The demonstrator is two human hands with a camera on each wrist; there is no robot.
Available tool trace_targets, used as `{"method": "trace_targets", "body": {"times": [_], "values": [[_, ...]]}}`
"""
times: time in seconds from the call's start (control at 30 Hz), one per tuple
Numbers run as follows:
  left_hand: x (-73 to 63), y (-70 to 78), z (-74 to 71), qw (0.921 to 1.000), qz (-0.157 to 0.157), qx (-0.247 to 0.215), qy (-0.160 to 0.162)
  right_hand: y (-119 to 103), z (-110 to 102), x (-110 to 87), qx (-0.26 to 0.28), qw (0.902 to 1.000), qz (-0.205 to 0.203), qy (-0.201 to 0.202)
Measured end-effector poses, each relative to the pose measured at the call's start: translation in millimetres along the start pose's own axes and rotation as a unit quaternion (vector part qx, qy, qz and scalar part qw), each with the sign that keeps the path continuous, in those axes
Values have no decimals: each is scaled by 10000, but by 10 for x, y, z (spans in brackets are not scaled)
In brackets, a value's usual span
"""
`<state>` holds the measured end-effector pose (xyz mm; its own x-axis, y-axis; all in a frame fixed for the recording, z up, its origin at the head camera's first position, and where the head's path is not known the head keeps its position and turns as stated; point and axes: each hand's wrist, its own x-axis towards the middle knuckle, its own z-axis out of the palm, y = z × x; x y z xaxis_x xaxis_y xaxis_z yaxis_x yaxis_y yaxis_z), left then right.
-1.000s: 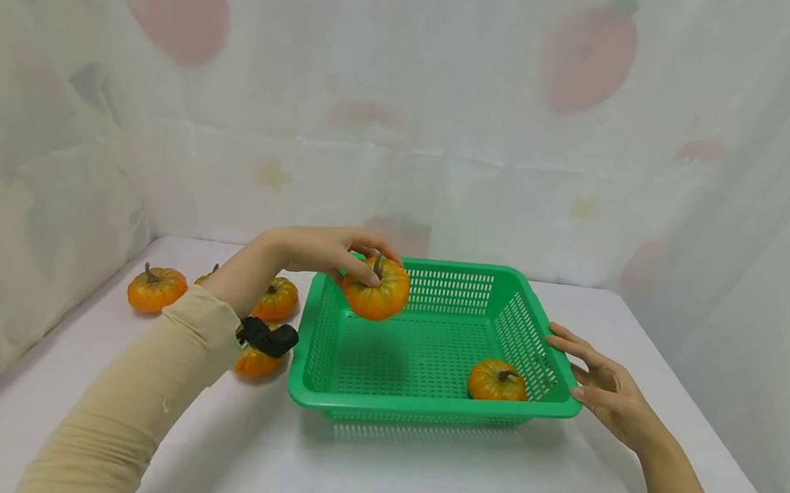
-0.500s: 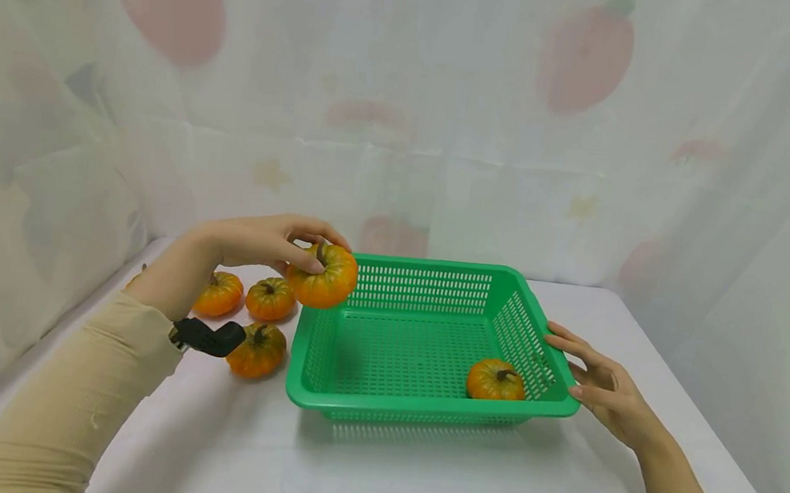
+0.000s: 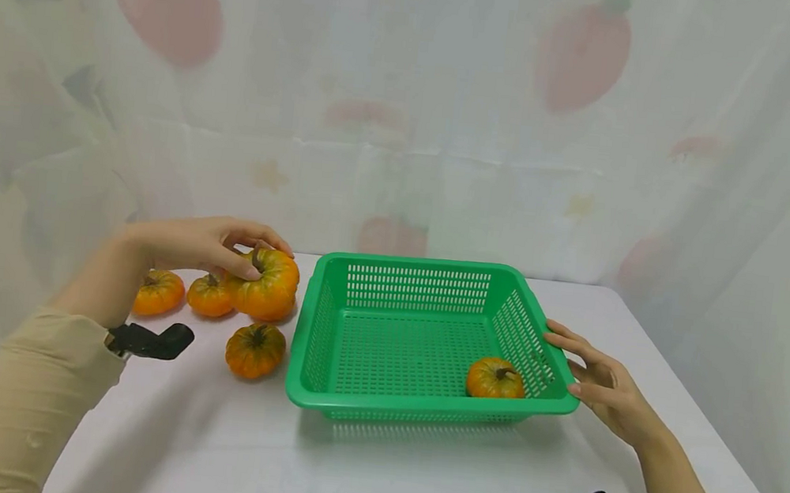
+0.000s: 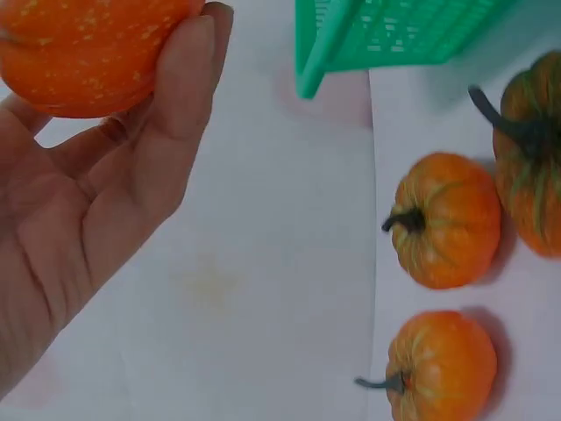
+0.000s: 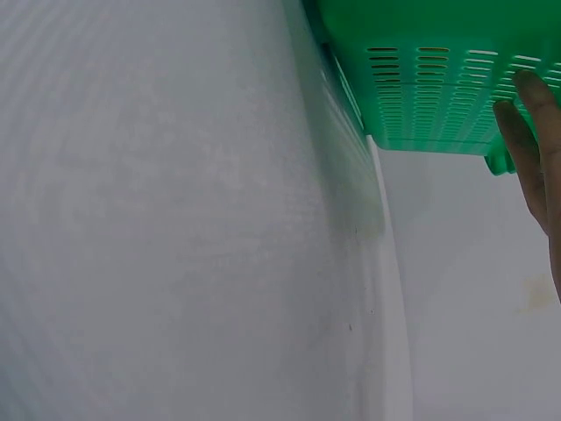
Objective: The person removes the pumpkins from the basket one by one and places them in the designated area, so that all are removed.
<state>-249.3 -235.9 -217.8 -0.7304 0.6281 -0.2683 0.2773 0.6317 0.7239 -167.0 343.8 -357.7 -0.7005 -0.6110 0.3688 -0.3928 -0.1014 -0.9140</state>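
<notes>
My left hand [image 3: 198, 247] grips a small orange pumpkin [image 3: 270, 286], thumb on top by the stem, raised over the left side of the table. In the left wrist view the held pumpkin's speckled underside [image 4: 96, 57] shows. Beneath and around that hand sit more pumpkins: a greenish-orange one [image 3: 255, 350] nearer me, two others [image 3: 212, 295] further left, and one partly hidden behind the held one. My right hand [image 3: 599, 385] touches the right rim of a green plastic basket [image 3: 415, 409]; its fingers lie fairly straight against the outer wall in the right wrist view.
One pumpkin [image 3: 496, 379] sits inside the basket, in its near right corner. A white cloth [image 3: 373, 474] covers the table. Pale printed curtains [image 3: 449, 125] hang behind and along both sides. Each wrist carries a black camera mount [image 3: 150, 340].
My left hand has carried its pumpkin leftward, from above the basket to above the pumpkins on the table, and ends a little lower. My right hand stays at the basket's rim.
</notes>
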Motion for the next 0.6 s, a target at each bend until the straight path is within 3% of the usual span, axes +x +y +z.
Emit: {"method": "trace_targets", "body": {"times": [0.37, 0.6], "values": [[-179, -440, -123, 9942, -651, -717, -469, -24, 1, 6, 74, 9999, 115, 24], [-245, -714, -117, 9893, -763, -1062, -641, -27, 9, 3, -8, 9998, 181, 97]]}}
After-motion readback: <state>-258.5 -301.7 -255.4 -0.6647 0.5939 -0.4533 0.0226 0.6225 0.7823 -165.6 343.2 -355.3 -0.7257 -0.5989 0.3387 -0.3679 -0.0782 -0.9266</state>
